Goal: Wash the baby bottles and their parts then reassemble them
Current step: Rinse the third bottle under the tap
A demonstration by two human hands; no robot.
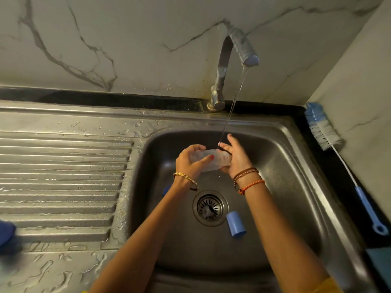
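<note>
A clear baby bottle (213, 160) lies sideways over the sink basin (285, 176), under a thin stream of water from the tap (243, 49). My left hand (190, 160) grips its left end, fingers curled round it. My right hand (234, 155) holds its right end, palm against the bottle, fingers raised. A blue cap (236, 224) lies on the basin floor right of the drain (210, 208). Another blue part (166, 190) shows partly behind my left forearm.
A blue-and-white bottle brush (323, 127) with a long blue handle lies on the black counter along the right wall. The ribbed, wet draining board (63, 176) is on the left, with a blue object (6, 233) at its left edge.
</note>
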